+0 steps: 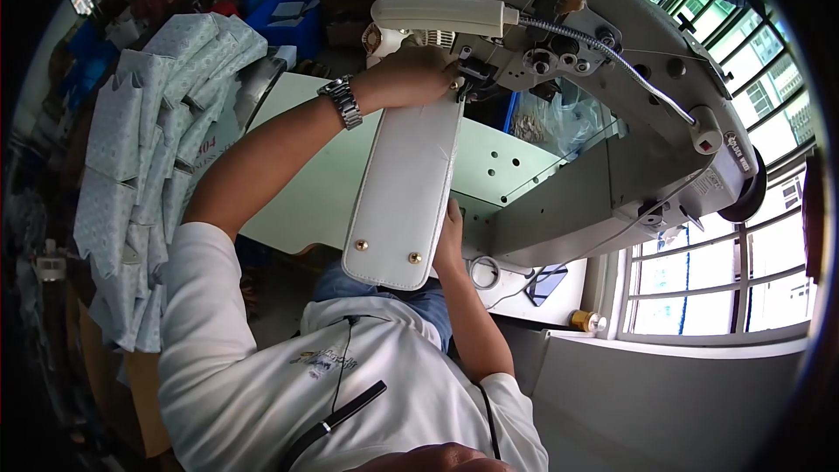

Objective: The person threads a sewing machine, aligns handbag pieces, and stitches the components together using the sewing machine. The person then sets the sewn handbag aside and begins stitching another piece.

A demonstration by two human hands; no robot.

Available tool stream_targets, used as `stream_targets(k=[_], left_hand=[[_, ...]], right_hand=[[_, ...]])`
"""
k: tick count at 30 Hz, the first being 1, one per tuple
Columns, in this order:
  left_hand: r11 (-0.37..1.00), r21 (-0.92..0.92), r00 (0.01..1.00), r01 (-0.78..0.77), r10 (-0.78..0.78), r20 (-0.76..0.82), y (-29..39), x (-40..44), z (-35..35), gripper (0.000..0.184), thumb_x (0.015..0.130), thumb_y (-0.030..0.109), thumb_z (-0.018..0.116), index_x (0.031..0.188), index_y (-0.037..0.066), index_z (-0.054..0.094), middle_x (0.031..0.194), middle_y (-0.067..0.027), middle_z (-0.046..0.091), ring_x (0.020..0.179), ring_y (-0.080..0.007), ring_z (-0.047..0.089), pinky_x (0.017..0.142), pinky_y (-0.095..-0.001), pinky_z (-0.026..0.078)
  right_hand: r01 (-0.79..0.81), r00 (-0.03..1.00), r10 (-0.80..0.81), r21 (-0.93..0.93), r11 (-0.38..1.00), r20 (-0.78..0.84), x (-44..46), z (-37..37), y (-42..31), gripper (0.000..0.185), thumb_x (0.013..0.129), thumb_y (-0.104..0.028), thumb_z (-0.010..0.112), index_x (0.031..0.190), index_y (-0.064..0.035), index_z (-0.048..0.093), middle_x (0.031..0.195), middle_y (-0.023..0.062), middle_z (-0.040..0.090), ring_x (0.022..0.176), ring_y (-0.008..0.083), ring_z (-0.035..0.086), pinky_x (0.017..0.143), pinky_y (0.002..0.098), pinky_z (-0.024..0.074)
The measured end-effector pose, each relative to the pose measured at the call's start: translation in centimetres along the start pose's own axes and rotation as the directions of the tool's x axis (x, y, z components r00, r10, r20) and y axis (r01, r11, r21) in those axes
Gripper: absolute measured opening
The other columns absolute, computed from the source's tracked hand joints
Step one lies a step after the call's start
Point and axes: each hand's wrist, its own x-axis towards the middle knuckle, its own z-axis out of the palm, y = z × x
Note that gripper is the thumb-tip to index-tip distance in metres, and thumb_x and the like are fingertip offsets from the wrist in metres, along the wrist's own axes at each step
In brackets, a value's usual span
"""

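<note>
A long white leather-like bag panel [404,188] with rounded corners, edge stitching and two gold studs stands at the sewing machine head [502,57]. Its far end is beneath the needle area, and the studded end points toward my body. My left hand [424,76], below a wrist with a metal watch, grips the far end close to the presser foot; the lamp and machine head partly cover its fingers. Lower down, my right hand [449,234] holds the panel's right side, with most fingers hidden behind it.
Wrapped, patterned white packages [144,153] are piled at the left. A pale green worktable [293,153] extends under the machine. A white lamp [441,15] on a flexible neck crosses above. A phone [546,284] and a gold spool-like item [587,322] lie near the barred window.
</note>
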Motion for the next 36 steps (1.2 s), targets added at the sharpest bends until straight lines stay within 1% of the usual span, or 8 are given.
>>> stream_targets(k=[2,6,10,15,19,24,31,36], left_hand=[[0.933,-0.221,0.957,0.284,-0.263,0.123,0.4,0.2,-0.2,0.037,0.108,0.028,0.049,0.104,-0.005,0.066,0.086,-0.0238,0.070,0.085,-0.0360,0.072,0.079,-0.0479,0.055],[0.982,-0.112,0.988,0.152,-0.153,-0.003,-1.3,-1.9,-0.1,0.027,0.098,0.017,0.058,0.115,0.001,0.070,0.089,-0.0156,0.071,0.085,-0.0298,0.070,0.082,-0.0425,0.057],[0.631,-0.506,0.796,0.588,-0.564,0.220,-3.2,-6.8,-2.4,0.036,0.107,0.032,0.054,0.125,0.004,0.067,0.096,-0.0130,0.074,0.086,-0.0285,0.072,0.080,-0.0425,0.057],[0.639,0.279,0.656,0.716,-0.753,0.041,0.0,-10.9,-7.0,0.030,0.104,0.030,0.061,0.116,0.006,0.072,0.092,-0.0161,0.075,0.083,-0.0346,0.072,0.078,-0.0439,0.057],[0.815,0.073,0.812,0.575,-0.558,-0.173,4.6,-9.2,-9.5,0.024,0.098,0.021,0.069,0.117,0.007,0.073,0.093,-0.0138,0.075,0.085,-0.0323,0.071,0.079,-0.0432,0.057],[0.978,-0.207,0.946,0.015,-0.081,-0.314,7.0,-6.3,-7.4,0.027,0.089,0.013,0.078,0.115,0.007,0.075,0.101,-0.0064,0.073,0.097,-0.0255,0.066,0.087,-0.0388,0.053],[0.983,-0.180,0.959,0.029,-0.078,-0.274,7.6,-4.6,-6.3,0.024,0.092,0.012,0.073,0.115,0.007,0.075,0.105,-0.0068,0.071,0.099,-0.0272,0.066,0.091,-0.0401,0.052],[0.971,-0.228,0.960,0.077,-0.134,-0.245,7.2,-5.1,-6.0,0.023,0.093,0.010,0.073,0.115,0.005,0.076,0.108,-0.0090,0.072,0.100,-0.0292,0.067,0.089,-0.0408,0.054]], right_hand=[[0.021,0.999,-0.018,-0.064,0.998,0.039,-0.1,-0.4,-0.7,0.038,0.111,-0.035,0.050,0.107,0.0009,0.062,0.091,0.0049,0.063,0.080,0.0112,0.055,0.074,0.0287,0.0467],[0.436,0.897,-0.441,-0.190,0.880,0.021,1.3,-1.4,-4.0,0.035,0.108,-0.027,0.061,0.128,0.0013,0.065,0.110,0.0109,0.072,0.094,0.0151,0.066,0.083,0.0303,0.0531],[0.700,0.690,-0.709,-0.389,0.599,0.148,-0.3,-1.4,-15.0,0.030,0.106,-0.021,0.065,0.129,-0.0034,0.070,0.113,0.0121,0.073,0.094,0.0198,0.068,0.082,0.0320,0.0546],[0.765,0.616,-0.706,-0.477,0.432,0.349,2.2,-1.2,-19.2,0.021,0.097,-0.012,0.071,0.114,-0.0001,0.072,0.101,0.0093,0.075,0.089,0.0177,0.068,0.078,0.0343,0.0548],[0.738,0.671,-0.633,-0.422,0.526,0.386,1.6,-1.8,-20.3,0.017,0.095,-0.011,0.071,0.109,-0.0002,0.072,0.094,0.0080,0.074,0.086,0.0149,0.066,0.077,0.0320,0.0526],[0.665,0.734,-0.594,-0.172,0.727,0.329,-2.2,-1.9,-21.1,0.011,0.092,-0.010,0.068,0.097,-0.0006,0.069,0.087,0.0043,0.069,0.084,0.0099,0.059,0.076,0.0285,0.0498],[0.679,0.606,-0.729,-0.685,0.265,0.319,-0.7,-1.5,-21.0,0.025,0.092,-0.012,0.073,0.116,-0.0037,0.072,0.104,0.0129,0.075,0.096,0.0246,0.073,0.081,0.0369,0.0568],[0.669,0.716,-0.614,-0.575,0.470,0.331,1.9,-1.0,-20.2,0.017,0.093,-0.010,0.071,0.107,-0.0008,0.071,0.099,0.0109,0.076,0.090,0.0226,0.074,0.082,0.0340,0.0563]])
